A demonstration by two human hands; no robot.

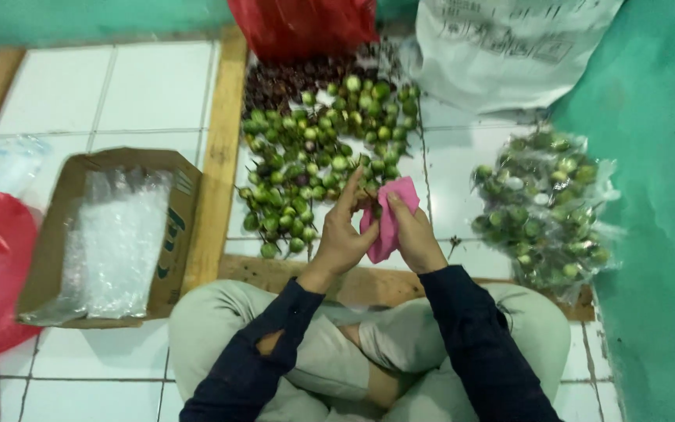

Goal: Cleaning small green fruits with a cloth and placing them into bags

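Head view: left hand and right hand both have fingers closed on a pink cloth, near the green fruit pile on the floor. Risk: loose grip may drop the cloth onto the fruit.

Both hands are meeting over the crossed legs: the left hand and right hand are gripping a pink cloth just beside a pile of small green fruits lying on the tiled floor.

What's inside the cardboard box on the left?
The box holds a stack of clear plastic bags, filling most of it. They cover the box floor, so anything beneath them cannot be seen.
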